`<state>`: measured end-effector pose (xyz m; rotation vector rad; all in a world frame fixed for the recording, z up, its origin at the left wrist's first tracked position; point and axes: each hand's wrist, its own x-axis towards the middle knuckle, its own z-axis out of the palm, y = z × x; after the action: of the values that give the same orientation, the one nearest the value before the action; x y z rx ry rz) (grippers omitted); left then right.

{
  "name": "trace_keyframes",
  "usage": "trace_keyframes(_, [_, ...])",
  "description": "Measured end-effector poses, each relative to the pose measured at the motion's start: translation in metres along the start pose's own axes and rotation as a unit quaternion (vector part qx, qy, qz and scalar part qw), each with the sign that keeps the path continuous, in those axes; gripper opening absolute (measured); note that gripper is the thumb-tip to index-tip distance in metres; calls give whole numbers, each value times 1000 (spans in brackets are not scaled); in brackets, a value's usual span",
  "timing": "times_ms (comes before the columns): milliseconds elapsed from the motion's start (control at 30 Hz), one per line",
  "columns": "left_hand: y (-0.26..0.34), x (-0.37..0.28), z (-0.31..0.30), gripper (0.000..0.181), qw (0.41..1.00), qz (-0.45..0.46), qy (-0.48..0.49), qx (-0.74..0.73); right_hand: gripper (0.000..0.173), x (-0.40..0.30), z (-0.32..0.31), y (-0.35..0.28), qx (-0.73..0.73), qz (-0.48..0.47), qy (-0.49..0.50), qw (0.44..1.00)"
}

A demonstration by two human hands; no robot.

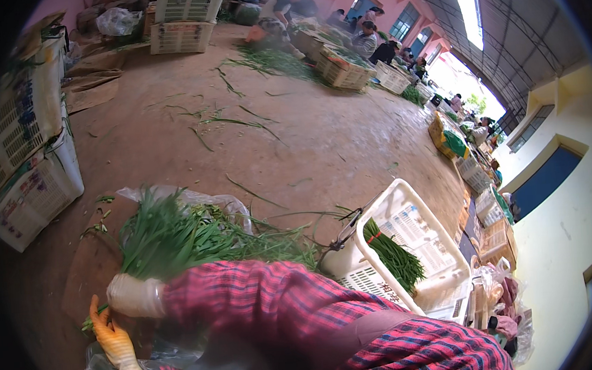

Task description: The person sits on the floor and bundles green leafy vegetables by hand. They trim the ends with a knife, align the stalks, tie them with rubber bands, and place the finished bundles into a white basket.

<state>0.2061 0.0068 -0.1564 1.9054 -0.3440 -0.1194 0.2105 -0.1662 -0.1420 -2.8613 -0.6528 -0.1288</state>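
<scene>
My left hand [111, 338], in an orange-coated glove, is at the lower left with its fingers stretched beside a few cut green stem ends [88, 324]. Whether it grips them is hidden. Just above it, my right hand [127, 295], in a pale glove, reaches across from the right. Its fingers are turned out of sight, so its grip does not show. Long leafy green stalks [177, 238], partly blurred, lie against and beyond the right hand on clear plastic sheeting [236, 204]. My red-and-navy striped sleeve [262, 294] covers part of the heap.
A white plastic crate [403, 188] at the right holds a bundle of green stalks [394, 255] tied with a red band. Stacked crates [37, 190] stand at the left. Loose leaves [241, 122] litter the floor. Several people [366, 41] sit by crates farther off.
</scene>
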Motion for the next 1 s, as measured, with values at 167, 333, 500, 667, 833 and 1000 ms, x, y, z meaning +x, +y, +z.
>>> trace_keyframes(167, [69, -7, -40, 48, 875, 278, 100, 383, 17, -1, -27, 3, 3, -16, -39, 999])
trace_keyframes(333, [101, -41, -62, 38, 960, 143, -8, 241, 10, 15, -115, 9, -60, -13, -38, 997])
trace_keyframes(500, [190, -136, -53, 46, 970, 220, -61, 78, 6, -20, -232, -22, -162, -72, 47, 983])
trace_keyframes(667, [240, -214, -53, 73, 942, 202, -244, -115, 12, -87, -346, -40, -192, -119, 41, 973])
trace_keyframes(833, [215, -267, -70, 71, 834, 57, -338, -433, 19, -137, -367, 35, -314, 67, 9, 947])
trace_keyframes(1000, [173, -264, -115, 73, 924, 101, 67, -363, 10, -100, -397, -19, -347, -56, 202, 914])
